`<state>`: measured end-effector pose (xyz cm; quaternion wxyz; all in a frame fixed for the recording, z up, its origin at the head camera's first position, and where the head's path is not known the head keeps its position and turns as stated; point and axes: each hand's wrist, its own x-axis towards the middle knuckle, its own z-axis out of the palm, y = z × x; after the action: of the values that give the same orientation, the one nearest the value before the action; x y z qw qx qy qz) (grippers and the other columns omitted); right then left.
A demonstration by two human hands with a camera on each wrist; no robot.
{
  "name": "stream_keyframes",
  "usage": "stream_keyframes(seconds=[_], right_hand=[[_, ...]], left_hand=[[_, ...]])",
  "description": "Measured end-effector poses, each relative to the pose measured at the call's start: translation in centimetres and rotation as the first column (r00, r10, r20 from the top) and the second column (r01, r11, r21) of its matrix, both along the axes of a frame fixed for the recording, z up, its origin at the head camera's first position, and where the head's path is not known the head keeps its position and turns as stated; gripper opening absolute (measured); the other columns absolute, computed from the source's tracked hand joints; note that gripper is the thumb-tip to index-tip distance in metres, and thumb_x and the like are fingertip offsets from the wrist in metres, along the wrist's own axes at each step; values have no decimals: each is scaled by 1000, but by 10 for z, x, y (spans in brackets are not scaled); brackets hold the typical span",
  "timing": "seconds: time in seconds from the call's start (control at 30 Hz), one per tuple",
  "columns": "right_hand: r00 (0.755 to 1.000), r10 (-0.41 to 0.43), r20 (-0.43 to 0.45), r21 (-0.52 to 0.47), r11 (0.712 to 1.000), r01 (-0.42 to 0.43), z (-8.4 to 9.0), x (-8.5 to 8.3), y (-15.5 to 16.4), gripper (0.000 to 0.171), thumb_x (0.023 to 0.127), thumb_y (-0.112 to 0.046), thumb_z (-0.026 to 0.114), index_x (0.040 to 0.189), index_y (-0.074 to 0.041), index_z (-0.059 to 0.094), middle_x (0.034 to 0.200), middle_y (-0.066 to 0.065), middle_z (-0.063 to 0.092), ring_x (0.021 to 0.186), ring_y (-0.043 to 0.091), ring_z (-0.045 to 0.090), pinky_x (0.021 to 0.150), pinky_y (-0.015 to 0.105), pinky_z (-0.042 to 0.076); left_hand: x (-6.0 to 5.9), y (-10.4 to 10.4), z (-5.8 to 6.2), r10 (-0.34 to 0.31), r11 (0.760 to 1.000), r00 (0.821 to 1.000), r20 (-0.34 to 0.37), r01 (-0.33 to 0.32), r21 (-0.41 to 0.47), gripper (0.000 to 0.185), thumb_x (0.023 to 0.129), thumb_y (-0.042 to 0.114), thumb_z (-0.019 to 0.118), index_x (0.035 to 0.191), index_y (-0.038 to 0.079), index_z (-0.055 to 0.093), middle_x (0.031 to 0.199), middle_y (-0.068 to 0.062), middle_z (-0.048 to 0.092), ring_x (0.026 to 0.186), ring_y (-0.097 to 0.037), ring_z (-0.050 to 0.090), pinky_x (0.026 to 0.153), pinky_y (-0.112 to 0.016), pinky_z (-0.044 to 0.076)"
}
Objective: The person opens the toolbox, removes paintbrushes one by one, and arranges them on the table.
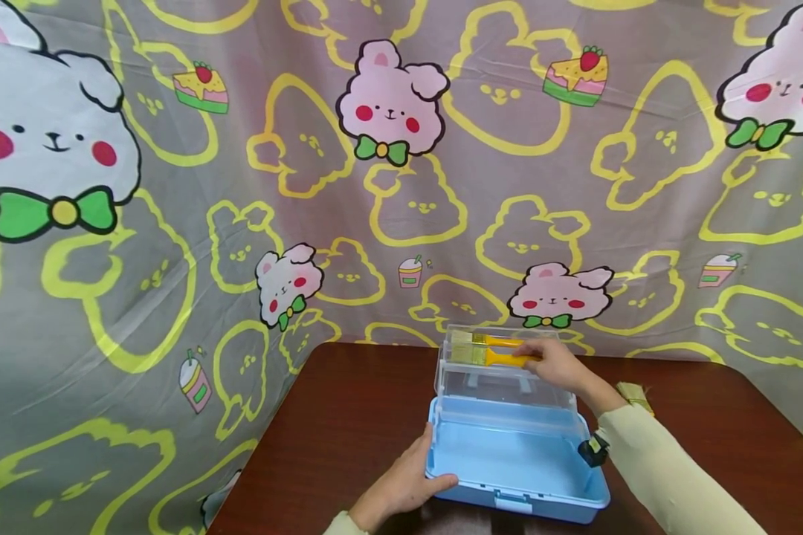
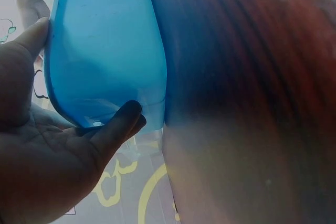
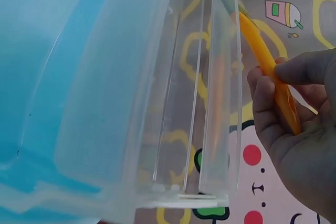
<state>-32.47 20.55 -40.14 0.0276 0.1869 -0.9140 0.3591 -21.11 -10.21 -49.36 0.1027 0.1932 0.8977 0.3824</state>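
Pinches with the right hand (image 1: 550, 362) the yellow handle of the nearer brush (image 1: 490, 357), thumb against one side and fingers against the other. Gives, in the head view, the back of this grip and both pale bristle heads pointing left; in the right wrist view, gives the thumb and fingertips plainly, with the handle slanting and its tail running toward the palm, but blurs the bristle end near the clear plastic. Cannot tell whether touching the tray there.

Rests the left hand (image 1: 410, 475) on the near left corner of the blue box (image 1: 518, 507), thumb and fingers spread wide. Shows from the left wrist the box's outer blue wall down to the desk (image 1: 337, 431), largely hidden from the head behind that hand.

Keeps the second brush (image 1: 482, 339) just behind the first, in the clear upper tray (image 1: 444, 355) raised at the box's back; shows its handle only dimly through plastic from the right wrist. Stands open on the desk, blue base forward, latch (image 1: 512, 505) in front.

Farther out, beside the right sleeve (image 1: 669, 461), shows pale bristles (image 1: 634, 395), partly covered; behind everything, hangs as patterned cloth (image 1: 401, 200).
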Motion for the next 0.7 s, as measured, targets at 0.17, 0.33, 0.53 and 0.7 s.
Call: stream_keyframes(seconds=[0.17, 0.33, 0.53, 0.7], right_hand=[[999, -29, 19, -39, 999, 30, 2, 8, 8, 28, 88, 5, 57, 113, -3, 67, 114, 17, 60, 92, 28, 54, 76, 37, 51], [999, -31, 19, -67, 997, 33, 4, 16, 17, 29, 90, 2, 56, 117, -2, 66, 121, 21, 57, 90, 26, 56, 72, 35, 51], [999, -48, 6, -84, 995, 49, -1, 26, 27, 30, 91, -1, 56, 119, -4, 66, 121, 20, 58, 84, 26, 56, 63, 30, 50], [996, -84, -25, -94, 992, 81, -7, 34, 36, 30, 91, 0, 54, 119, -1, 65, 121, 24, 58, 82, 27, 57, 58, 26, 49]], left_hand=[[0, -1, 1, -3, 1000, 1000, 5, 3, -3, 101, 86, 51, 64, 150, -3, 8, 152, -21, 19, 136, -32, 26, 104, -51, 29], [0, -1, 2, 5, 1000, 1000, 24, -5, 7, 100, 86, 50, 64, 150, -3, 8, 152, -22, 20, 136, -33, 26, 103, -52, 30], [0, 0, 1, 7, 1000, 999, 42, -8, 9, 100, 86, 50, 65, 150, -2, 8, 152, -21, 20, 136, -33, 26, 103, -53, 30], [-1, 0, -1, -7, 1000, 1000, 25, 7, 16, 100, 86, 50, 64, 150, -4, 7, 152, -22, 18, 136, -32, 26, 103, -53, 30]])
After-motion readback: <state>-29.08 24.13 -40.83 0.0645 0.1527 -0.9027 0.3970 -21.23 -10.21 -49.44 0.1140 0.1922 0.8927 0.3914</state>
